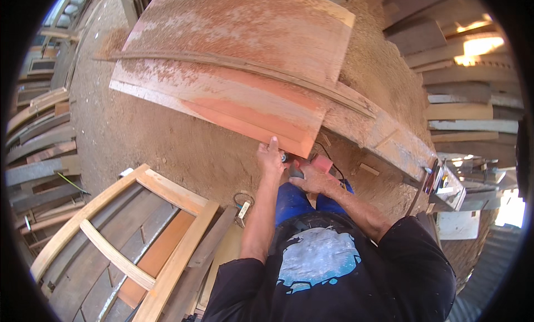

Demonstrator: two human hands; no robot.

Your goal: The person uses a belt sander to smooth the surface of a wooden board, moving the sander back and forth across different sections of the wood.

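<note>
A wide reddish wooden board (253, 113) lies in front of me, its top dusted with sawdust. At its near edge is my left hand (271, 158), thumb resting on top and the other fingers mostly hidden, so that the edge is gripped. My right hand (312, 179) is wrapped round a red power tool (322, 164) just below the board's near right corner. A black cord runs from the tool. Its working end is mostly hidden by my hands and the board, so I cannot tell its exact kind.
A long, dusty beam (378, 130) runs beneath the board toward the right, where small tools (436, 177) stand at its end. An unfinished wooden frame (167, 188) stands at lower left. Stacked planks (461, 110) line the right side, and more timber (41, 149) the left. Sawdust covers the ground.
</note>
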